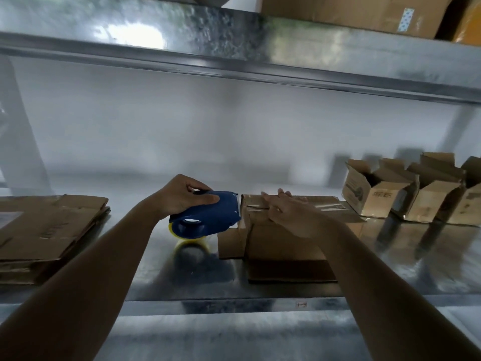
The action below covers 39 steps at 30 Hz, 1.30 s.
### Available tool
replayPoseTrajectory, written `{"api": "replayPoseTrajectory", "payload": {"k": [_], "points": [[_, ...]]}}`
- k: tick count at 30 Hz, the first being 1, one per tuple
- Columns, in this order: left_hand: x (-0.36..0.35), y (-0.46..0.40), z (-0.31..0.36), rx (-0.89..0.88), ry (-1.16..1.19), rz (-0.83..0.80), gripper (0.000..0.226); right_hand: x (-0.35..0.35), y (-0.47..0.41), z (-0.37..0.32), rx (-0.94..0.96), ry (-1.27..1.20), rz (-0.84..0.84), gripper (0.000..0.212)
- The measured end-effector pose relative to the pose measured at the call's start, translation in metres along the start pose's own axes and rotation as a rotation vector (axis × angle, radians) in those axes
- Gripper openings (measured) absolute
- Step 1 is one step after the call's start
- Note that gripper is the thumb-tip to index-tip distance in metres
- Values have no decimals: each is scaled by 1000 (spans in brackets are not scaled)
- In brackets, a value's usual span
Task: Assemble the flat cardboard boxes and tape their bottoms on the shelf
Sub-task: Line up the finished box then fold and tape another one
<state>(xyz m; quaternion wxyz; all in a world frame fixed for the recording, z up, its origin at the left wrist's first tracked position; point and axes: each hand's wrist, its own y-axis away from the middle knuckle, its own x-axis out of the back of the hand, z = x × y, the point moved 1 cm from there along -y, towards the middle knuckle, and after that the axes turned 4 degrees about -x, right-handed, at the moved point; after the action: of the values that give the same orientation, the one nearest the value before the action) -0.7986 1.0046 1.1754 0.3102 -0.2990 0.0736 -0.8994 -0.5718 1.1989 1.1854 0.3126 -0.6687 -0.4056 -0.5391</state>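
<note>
A small cardboard box (281, 241) stands bottom-up on the metal shelf (182, 280), with a strip of clear tape along its closed bottom flaps. My right hand (291, 212) lies flat on those flaps, fingers straight, pressing them. My left hand (182, 196) grips a blue tape dispenser (208, 214) with a yellow-edged roll, its front edge touching the box's left top edge. A stack of flat cardboard boxes (44, 235) lies at the left of the shelf.
Three assembled boxes (406, 188) with open top flaps stand in a row at the right. The upper shelf (234, 50) hangs overhead with big cartons (359, 11) on it. A white wall closes the back.
</note>
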Motion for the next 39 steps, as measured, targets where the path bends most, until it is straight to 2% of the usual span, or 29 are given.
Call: {"api": "replayPoseTrajectory", "payload": {"k": [2, 4, 8, 11, 13, 19, 29, 39], "points": [[-4, -2, 4, -13, -47, -24, 20, 4, 0, -17, -23, -34, 19, 41], [-6, -2, 6, -20, -79, -43, 20, 3, -3, -30, -64, -69, 113, 25], [-5, 1, 8, -2, -98, -46, 20, -5, -3, -54, -200, -123, 200, 39], [-2, 2, 10, 8, -111, -53, 20, -18, -11, -64, -294, -91, 237, 70], [-1, 4, 9, 16, -112, -52, 21, -21, -12, -66, -325, -105, 250, 78], [13, 15, 4, 48, -53, -6, 22, -14, 0, -65, -308, -159, 255, 67], [26, 20, 9, 81, -62, -52, 22, -12, 0, -64, -285, -185, 219, 72], [29, 28, 1, 87, -173, -43, 18, -20, -12, -62, -283, -134, 228, 70]]}}
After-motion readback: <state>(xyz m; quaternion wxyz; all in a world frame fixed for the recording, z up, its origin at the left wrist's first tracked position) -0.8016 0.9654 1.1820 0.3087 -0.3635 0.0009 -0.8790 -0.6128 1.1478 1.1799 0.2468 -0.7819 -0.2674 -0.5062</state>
